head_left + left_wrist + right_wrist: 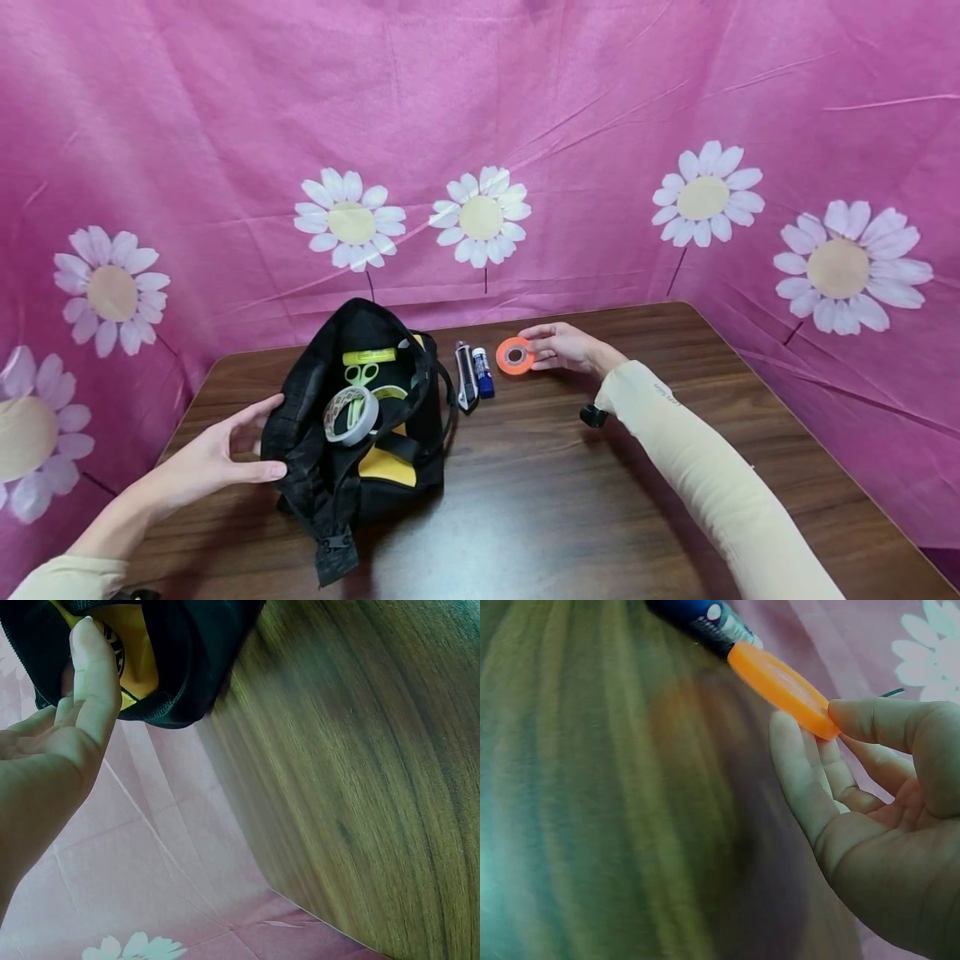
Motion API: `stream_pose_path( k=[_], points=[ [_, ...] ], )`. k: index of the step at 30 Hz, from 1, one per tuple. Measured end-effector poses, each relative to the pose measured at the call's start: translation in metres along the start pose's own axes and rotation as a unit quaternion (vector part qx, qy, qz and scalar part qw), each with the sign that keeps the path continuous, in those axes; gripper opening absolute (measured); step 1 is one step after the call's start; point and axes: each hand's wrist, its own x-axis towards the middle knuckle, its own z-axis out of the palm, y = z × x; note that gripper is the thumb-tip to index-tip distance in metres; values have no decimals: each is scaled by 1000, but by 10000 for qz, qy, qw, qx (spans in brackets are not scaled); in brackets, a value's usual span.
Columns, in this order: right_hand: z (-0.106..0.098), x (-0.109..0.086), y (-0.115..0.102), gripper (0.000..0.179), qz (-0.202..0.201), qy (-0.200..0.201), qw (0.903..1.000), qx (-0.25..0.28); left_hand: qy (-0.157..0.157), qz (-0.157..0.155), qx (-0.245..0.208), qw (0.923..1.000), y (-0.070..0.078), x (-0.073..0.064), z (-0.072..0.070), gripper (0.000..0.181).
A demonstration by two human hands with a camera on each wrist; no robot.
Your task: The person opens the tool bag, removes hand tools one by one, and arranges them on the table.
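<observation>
My right hand (566,348) pinches a flat roll of orange tape (505,357) by its right edge, thumb on one side and fingers on the other in the right wrist view. At left, my left hand (213,458) grips the side of an open black and yellow bag (300,433), thumb and fingers spread along its rim. Inside the bag show a white tape roll (330,419), green-handled scissors (362,375), a yellow marker-like stick (370,357) and a second, yellowish ring partly hidden. The left wrist view shows the left hand (82,712) against the bag's dark fabric.
Between the bag and the orange tape, a utility knife (466,379) and a blue glue stick (483,373) lie side by side. Everything rests on a brown wooden table (570,500). A pink flowered cloth (585,100) hangs behind and around the table.
</observation>
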Motion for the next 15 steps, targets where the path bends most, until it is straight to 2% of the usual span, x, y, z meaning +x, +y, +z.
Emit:
stream_pose_path(
  k=[3, 7, 11, 15],
  points=[
    [1, 2, 9, 50, 56, -60, 9999, 99, 14, -9, 20, 10000, 0, 0, 0, 87],
    [3, 6, 15, 49, 21, 4, 9999, -159, 43, -29, 51, 10000, 0, -1, -1, 87],
    [5, 12, 16, 45, -63, 215, 9974, -685, 46, -85, 28, 9999, 0, -2, -2, 87],
    [5, 14, 16, 40, -246, 363, 9895, -1381, 30, -108, -84, 9999, 0, -1, -2, 88]
  ],
)
